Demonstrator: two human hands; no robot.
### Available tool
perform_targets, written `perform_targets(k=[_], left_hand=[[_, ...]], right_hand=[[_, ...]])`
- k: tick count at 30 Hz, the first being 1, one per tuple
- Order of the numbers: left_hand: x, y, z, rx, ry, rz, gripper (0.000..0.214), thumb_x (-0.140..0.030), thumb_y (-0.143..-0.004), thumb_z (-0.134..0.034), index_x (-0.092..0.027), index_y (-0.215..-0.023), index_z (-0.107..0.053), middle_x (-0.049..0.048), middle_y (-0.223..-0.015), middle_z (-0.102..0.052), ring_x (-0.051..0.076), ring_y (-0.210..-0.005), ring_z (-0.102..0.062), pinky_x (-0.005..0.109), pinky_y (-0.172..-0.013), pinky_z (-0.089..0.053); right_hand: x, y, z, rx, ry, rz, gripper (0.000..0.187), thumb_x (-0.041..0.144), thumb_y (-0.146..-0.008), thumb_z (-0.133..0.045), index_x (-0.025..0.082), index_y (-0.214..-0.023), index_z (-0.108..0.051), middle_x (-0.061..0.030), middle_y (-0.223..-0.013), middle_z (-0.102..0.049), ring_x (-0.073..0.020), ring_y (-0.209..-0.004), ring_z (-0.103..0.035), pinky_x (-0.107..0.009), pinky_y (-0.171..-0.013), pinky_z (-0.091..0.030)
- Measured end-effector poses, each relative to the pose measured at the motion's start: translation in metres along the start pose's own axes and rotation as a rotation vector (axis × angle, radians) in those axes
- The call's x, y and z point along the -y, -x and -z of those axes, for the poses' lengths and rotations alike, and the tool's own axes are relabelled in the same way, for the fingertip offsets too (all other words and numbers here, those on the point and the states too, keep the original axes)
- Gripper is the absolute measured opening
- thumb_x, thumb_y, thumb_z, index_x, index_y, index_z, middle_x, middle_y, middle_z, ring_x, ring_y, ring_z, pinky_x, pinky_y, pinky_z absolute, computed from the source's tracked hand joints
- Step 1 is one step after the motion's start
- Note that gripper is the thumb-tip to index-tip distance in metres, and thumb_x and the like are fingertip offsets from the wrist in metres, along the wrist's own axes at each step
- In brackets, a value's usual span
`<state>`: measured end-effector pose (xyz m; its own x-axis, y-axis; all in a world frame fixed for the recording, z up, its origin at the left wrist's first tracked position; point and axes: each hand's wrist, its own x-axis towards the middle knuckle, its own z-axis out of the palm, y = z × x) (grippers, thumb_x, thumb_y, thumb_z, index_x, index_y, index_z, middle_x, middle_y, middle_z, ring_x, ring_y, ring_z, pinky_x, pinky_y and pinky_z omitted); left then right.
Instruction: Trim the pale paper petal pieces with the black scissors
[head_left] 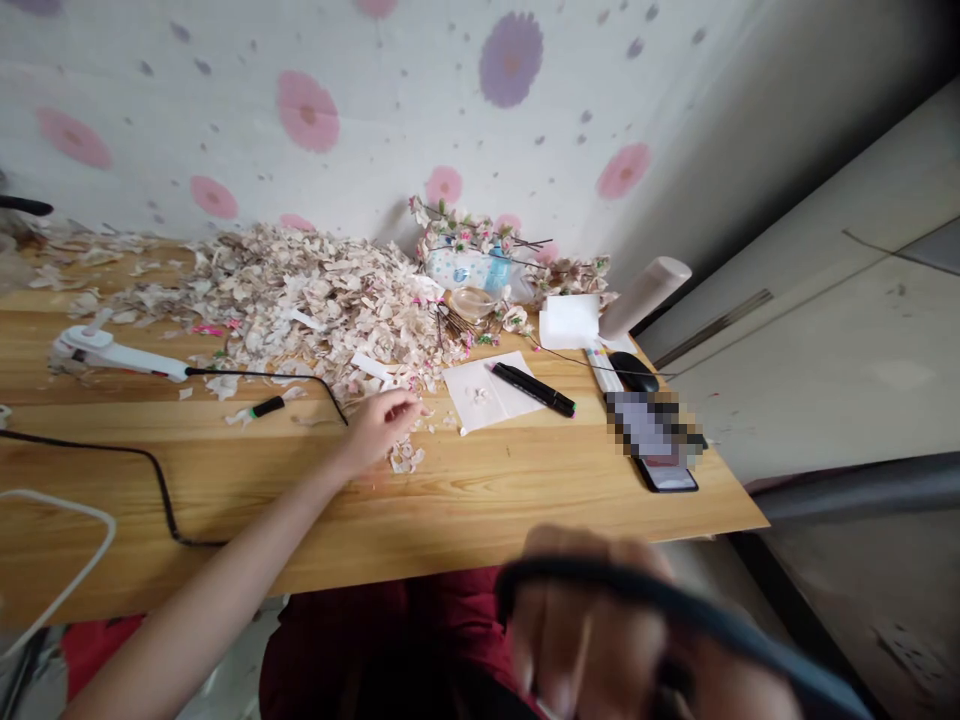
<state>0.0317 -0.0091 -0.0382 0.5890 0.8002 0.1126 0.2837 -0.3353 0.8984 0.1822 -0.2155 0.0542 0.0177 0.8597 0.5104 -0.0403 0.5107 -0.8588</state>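
Note:
My left hand (384,425) is over the table at the front edge of a big heap of pale petals (322,290). Its fingers are curled with the tips together; whether something small is between them I cannot make out. Just below it lie a few loose petals (406,456). To its right is a white paper sheet (517,400) with a small petal cluster (480,395) on it. A black marker (534,388) lies across that sheet. My right hand (589,630), close to the camera and blurred, has bent fingers; a dark curved band (675,595) passes across it.
A white handheld device (124,353) with a black cord lies at left, near a black cap (268,407). Behind are flower sprigs (465,228), a clear bowl (471,302) and a pale cylinder (646,296). At right are a black mouse (634,371) and a phone (667,474).

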Motion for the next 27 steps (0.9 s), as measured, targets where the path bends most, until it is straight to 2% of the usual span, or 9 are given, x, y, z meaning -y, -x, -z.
perform_targets(k=[1, 2, 4, 5, 9, 14, 21, 25, 27], left_hand=[[-0.003, 0.001, -0.004, 0.029, -0.064, -0.029, 0.026, -0.037, -0.086, -0.054, -0.018, -0.082, -0.07, 0.0016, -0.071, -0.062, 0.015, -0.064, -0.051, 0.027, -0.061, -0.04], [-0.006, 0.002, -0.009, 0.06, -0.122, -0.058, 0.022, -0.035, -0.086, -0.056, -0.019, -0.084, -0.07, 0.0022, -0.077, -0.064, 0.016, -0.068, -0.053, 0.028, -0.066, -0.041], [-0.011, 0.003, -0.021, 0.118, -0.215, -0.106, 0.016, -0.032, -0.086, -0.06, -0.021, -0.087, -0.07, 0.003, -0.088, -0.066, 0.019, -0.079, -0.058, 0.031, -0.074, -0.043], [-0.014, 0.002, -0.027, 0.14, -0.254, -0.121, 0.013, -0.03, -0.085, -0.061, -0.02, -0.089, -0.07, 0.0037, -0.092, -0.066, 0.02, -0.084, -0.059, 0.032, -0.078, -0.044], [-0.018, -0.007, -0.047, 0.15, -0.386, -0.115, 0.014, -0.023, -0.083, -0.064, -0.017, -0.095, -0.068, 0.0087, -0.105, -0.065, 0.026, -0.094, -0.061, 0.037, -0.082, -0.046], [-0.017, -0.017, -0.054, 0.166, -0.454, -0.094, 0.004, -0.018, -0.082, -0.065, -0.018, -0.085, -0.068, 0.0064, -0.097, -0.068, 0.024, -0.083, -0.064, 0.032, -0.069, -0.046], [-0.019, -0.009, -0.027, 0.149, -0.455, -0.115, 0.007, -0.018, -0.085, -0.063, -0.021, -0.081, -0.069, -0.0009, -0.075, -0.067, 0.015, -0.064, -0.059, 0.026, -0.061, -0.041], [-0.013, -0.004, 0.001, 0.09, -0.46, -0.14, 0.012, -0.024, -0.09, -0.058, -0.019, -0.086, -0.068, 0.0034, -0.088, -0.068, 0.019, -0.081, -0.062, 0.03, -0.074, -0.043], [-0.009, -0.002, 0.014, 0.163, -0.452, -0.193, 0.01, -0.028, -0.088, -0.062, -0.02, -0.086, -0.068, 0.0028, -0.091, -0.068, 0.019, -0.087, -0.062, 0.03, -0.079, -0.044]], right_hand=[[-0.011, -0.016, 0.008, -0.048, -0.05, 0.095, 0.017, 0.05, -0.09, -0.057, 0.046, -0.106, -0.061, 0.0041, -0.055, -0.055, -0.0142, -0.039, -0.047, -0.027, -0.042, -0.048], [-0.023, -0.033, 0.018, -0.174, -0.116, 0.204, 0.018, 0.046, -0.095, -0.05, 0.036, -0.097, -0.066, 0.0026, -0.053, -0.053, -0.0135, -0.039, -0.045, -0.026, -0.039, -0.044], [-0.048, -0.067, 0.042, -0.276, -0.097, 0.247, 0.02, 0.035, -0.094, -0.054, 0.025, -0.082, -0.066, 0.0016, -0.054, -0.053, -0.0129, -0.043, -0.05, -0.025, -0.04, -0.044], [-0.061, -0.082, 0.054, -0.308, -0.044, 0.198, 0.02, 0.032, -0.092, -0.058, 0.022, -0.076, -0.065, 0.0016, -0.055, -0.054, -0.0122, -0.044, -0.051, -0.025, -0.042, -0.045], [-0.104, -0.118, 0.091, -0.213, 0.152, -0.135, 0.027, 0.037, -0.089, -0.059, 0.019, -0.07, -0.061, 0.0015, -0.056, -0.056, -0.012, -0.049, -0.054, -0.025, -0.05, -0.047], [-0.132, -0.115, 0.093, -0.157, 0.169, -0.269, 0.035, 0.048, -0.09, -0.054, 0.018, -0.072, -0.058, 0.0012, -0.058, -0.056, -0.0129, -0.052, -0.056, -0.026, -0.054, -0.048], [-0.136, -0.103, 0.083, -0.12, 0.148, -0.359, 0.035, 0.049, -0.09, -0.053, 0.018, -0.073, -0.058, 0.001, -0.06, -0.056, -0.0126, -0.052, -0.056, -0.025, -0.055, -0.048], [-0.138, -0.1, 0.077, -0.085, 0.127, -0.394, 0.038, 0.051, -0.088, -0.056, 0.017, -0.072, -0.058, 0.0005, -0.059, -0.057, -0.0125, -0.052, -0.056, -0.025, -0.053, -0.047], [-0.138, -0.097, 0.072, -0.068, 0.116, -0.4, 0.038, 0.052, -0.088, -0.058, 0.017, -0.073, -0.059, 0.0003, -0.059, -0.057, -0.0127, -0.052, -0.056, -0.025, -0.052, -0.046]])
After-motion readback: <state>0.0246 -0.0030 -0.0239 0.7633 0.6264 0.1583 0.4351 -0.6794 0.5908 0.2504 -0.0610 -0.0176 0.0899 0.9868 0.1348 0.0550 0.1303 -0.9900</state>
